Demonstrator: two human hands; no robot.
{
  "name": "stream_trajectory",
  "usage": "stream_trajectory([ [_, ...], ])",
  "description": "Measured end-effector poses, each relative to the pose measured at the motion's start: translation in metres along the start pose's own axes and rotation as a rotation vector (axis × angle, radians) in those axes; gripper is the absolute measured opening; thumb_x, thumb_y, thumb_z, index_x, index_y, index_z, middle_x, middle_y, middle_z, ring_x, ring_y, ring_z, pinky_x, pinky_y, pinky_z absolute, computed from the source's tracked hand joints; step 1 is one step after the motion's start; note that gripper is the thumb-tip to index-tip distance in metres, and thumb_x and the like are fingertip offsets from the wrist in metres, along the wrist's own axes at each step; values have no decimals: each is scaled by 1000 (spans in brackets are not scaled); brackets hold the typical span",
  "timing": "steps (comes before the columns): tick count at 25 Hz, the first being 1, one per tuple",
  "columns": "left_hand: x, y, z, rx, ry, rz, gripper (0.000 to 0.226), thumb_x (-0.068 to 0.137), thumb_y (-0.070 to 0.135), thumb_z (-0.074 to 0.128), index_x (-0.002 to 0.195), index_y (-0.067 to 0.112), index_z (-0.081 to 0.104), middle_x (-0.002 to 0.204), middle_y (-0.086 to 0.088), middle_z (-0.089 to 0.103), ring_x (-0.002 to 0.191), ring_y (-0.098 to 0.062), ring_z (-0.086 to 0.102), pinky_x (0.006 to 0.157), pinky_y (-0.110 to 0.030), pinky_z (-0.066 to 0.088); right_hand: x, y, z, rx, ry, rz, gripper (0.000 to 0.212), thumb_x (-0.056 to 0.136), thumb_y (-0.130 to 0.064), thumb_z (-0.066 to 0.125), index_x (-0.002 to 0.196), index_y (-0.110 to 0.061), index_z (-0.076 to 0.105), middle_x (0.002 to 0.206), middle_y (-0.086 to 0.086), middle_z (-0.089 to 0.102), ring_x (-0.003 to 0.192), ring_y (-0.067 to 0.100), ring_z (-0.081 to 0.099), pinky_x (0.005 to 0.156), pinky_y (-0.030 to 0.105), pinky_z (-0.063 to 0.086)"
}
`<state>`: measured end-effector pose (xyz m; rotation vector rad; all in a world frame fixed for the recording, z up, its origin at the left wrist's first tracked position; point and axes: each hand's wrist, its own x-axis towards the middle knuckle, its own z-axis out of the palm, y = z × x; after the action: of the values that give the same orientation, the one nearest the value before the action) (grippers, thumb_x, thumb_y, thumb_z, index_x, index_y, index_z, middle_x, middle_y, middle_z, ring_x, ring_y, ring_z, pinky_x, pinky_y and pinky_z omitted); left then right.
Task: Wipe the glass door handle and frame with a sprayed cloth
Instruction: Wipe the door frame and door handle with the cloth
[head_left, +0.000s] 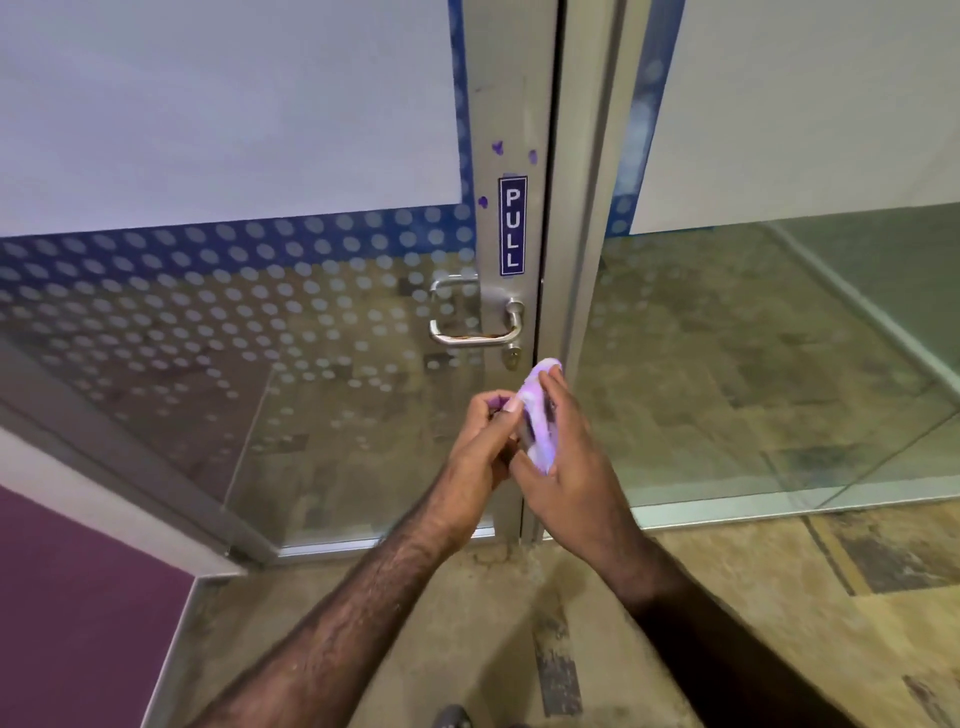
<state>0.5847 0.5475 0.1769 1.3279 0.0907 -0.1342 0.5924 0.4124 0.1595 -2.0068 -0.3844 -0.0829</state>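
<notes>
Glass door (260, 322) with metal frame (511, 130) fills the view beyond both hands. Both forearms extend forward and converge low before the frame. Right hand (563, 467) cupped, fingers curled round a pale cloth (537, 415); left hand (480, 441) pinches the cloth's near edge, fingers bent. Handle (475, 322) sits just above-left of the hands, untouched. PULL sticker (512, 226) higher up.

Frosted film with a blue dotted band (260, 244) covers the upper glass panels. Below it, clear glass shows a worn, mottled tan floor (727, 623). A purple wall (78, 597) fills the lower left corner. The light is even and indoor.
</notes>
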Motion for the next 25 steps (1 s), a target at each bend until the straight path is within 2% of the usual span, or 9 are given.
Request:
stream_trajectory([
  [2, 5, 8, -5, 88, -78, 19, 61, 99, 60, 49, 135, 11, 54, 112, -4, 63, 100, -17, 56, 89, -28, 52, 13, -7, 7, 63, 41, 20, 69, 107, -6, 58, 169, -7, 26, 178, 1, 30, 166, 13, 28, 137, 39, 24],
  [4, 11, 16, -11, 199, -161, 73, 63, 104, 56, 38, 148, 12, 48, 134, -4, 63, 119, -17, 58, 108, -35, 48, 27, -11, 11, 95, 115, 8, 46, 112, -8, 47, 157, -2, 40, 155, -1, 53, 149, 23, 51, 128, 41, 40],
  [6, 21, 26, -26, 432, -218, 236, 58, 110, 49, 34, 156, 16, 43, 159, 3, 52, 145, -13, 50, 124, -34, 38, 37, -19, 11, 62, 200, 6, 39, 116, -23, 41, 154, -19, 48, 136, -21, 64, 132, 8, 62, 110, 14, 46],
  [8, 40, 33, -53, 836, -137, 497, 62, 111, 48, 37, 163, 15, 35, 176, 7, 27, 163, -11, 25, 133, -35, 23, 49, -24, 6, 16, 235, -34, 46, 116, -31, 36, 161, -30, 44, 144, -35, 60, 136, -7, 57, 108, 5, 40],
  [11, 78, 38, -109, 1347, 182, 710, 78, 109, 52, 39, 167, 2, 25, 179, -17, 7, 168, -31, 4, 135, -55, 12, 73, -24, -5, -36, 310, -111, 57, 113, -30, 36, 170, -23, 35, 174, -8, 42, 160, 7, 39, 131, 28, 31],
  [14, 119, 36, -160, 1597, 462, 744, 88, 109, 56, 43, 167, -4, 15, 177, -28, 4, 166, -43, 2, 134, -62, 9, 91, -24, -17, -102, 429, -280, 62, 112, -12, 44, 169, -32, 32, 179, 0, 31, 166, 13, 28, 136, 35, 23],
  [17, 155, 30, -200, 1737, 587, 793, 95, 108, 61, 45, 168, -2, 9, 177, -27, -1, 166, -43, 0, 133, -63, 2, 107, -21, -25, -240, 525, -399, 66, 106, 1, 44, 168, -22, 38, 181, 9, 26, 169, 26, 20, 138, 44, 21],
  [20, 184, 23, -218, 1794, 635, 880, 96, 107, 65, 45, 169, 1, 9, 178, -22, -8, 167, -39, -5, 132, -67, 6, 128, -22, -32, -358, 508, -508, 62, 104, 1, 41, 165, -9, 43, 179, 21, 24, 169, 36, 17, 135, 61, 23],
  [25, 217, 9, -230, 1753, 752, 1005, 104, 104, 69, 48, 169, 3, 1, 178, -18, -17, 166, -36, -14, 131, -64, -7, 179, -37, -47, -682, 592, -677, 88, 78, 26, 44, 160, -5, 50, 170, 35, 32, 161, 55, 26, 131, 70, 23],
])
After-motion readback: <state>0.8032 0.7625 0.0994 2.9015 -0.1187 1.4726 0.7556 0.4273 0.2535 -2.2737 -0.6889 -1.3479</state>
